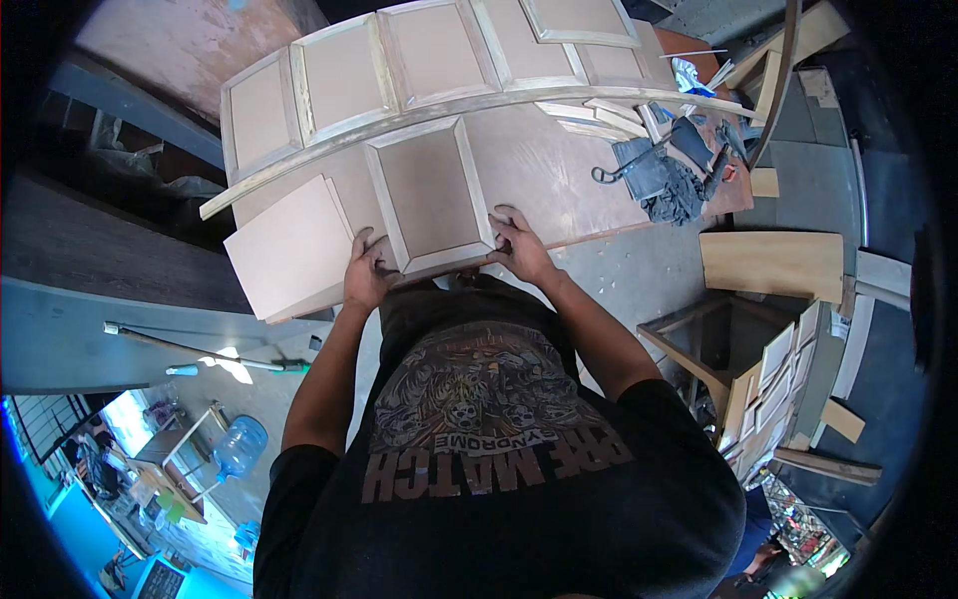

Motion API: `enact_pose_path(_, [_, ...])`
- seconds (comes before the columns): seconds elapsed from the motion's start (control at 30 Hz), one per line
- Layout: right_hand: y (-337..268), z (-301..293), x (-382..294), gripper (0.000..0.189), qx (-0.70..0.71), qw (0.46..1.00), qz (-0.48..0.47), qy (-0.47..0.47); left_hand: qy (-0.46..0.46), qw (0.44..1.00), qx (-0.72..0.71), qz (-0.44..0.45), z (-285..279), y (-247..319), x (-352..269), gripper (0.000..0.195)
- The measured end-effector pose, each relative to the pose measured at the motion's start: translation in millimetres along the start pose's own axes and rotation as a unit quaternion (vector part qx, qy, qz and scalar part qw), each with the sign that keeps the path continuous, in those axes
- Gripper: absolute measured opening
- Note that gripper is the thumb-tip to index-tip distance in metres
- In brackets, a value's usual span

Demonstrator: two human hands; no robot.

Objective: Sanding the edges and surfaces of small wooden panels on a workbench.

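A rectangular wooden frame with a flat brown panel inside [430,196] lies on the workbench [539,161] in front of me. My right hand [518,247] grips its near right corner, fingers on the outer edge. Beside the near left corner is my left hand [370,271], fingers curled at the bench edge; whether it presses on the frame cannot be told. Thin flat boards [292,251] lie stacked to the left of it. Beyond the frame, a long wooden strip [419,118] runs across the bench, with a row of similar framed panels [340,78] behind it.
Dark cloths [673,191], a tool with a looped handle [615,176] and wood offcuts [599,120] lie on the bench's right side. A wooden cabinet frame [692,344] stands at the right, near a plywood board [775,266]. A long pole [202,348] is at the left.
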State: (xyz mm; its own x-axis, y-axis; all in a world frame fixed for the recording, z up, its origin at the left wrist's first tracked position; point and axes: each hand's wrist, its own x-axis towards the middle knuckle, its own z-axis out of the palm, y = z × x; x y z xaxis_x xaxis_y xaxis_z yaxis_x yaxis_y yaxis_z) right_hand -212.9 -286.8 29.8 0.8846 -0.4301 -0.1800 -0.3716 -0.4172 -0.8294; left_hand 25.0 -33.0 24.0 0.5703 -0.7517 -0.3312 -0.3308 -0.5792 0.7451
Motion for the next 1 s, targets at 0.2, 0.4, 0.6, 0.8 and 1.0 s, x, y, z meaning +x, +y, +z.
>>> enact_pose_path(0.2, [15.2, 6.0, -4.4, 0.077, -0.018, 0.999, -0.028, 0.010, 0.030, 0.993, 0.102, 0.055, 10.0, -7.6, -5.7, 0.084])
enact_pose_path(0.4, [8.6, 1.4, -3.3, 0.082, 0.018, 1.000, -0.004, -0.002, 0.014, 0.996, 0.074, 0.038, 10.0, -7.2, -3.8, 0.088])
enact_pose_path(0.6, [7.7, -0.8, -0.5, 0.086, -0.023, 0.999, -0.029, -0.017, 0.025, 0.989, 0.133, 0.062, 9.4, 1.6, -8.0, 0.086])
enact_pose_path(0.8, [1.8, -4.1, -1.3, 0.083, -0.055, 0.997, -0.050, -0.037, 0.012, 0.989, 0.140, 0.034, 3.5, 18.0, -8.7, 0.101])
enact_pose_path(1.0, [-6.9, -8.0, 5.1, 0.080, -0.083, 0.993, -0.028, -0.081, 0.022, 0.980, 0.192, 0.051, 9.0, 9.9, -8.4, 0.102])
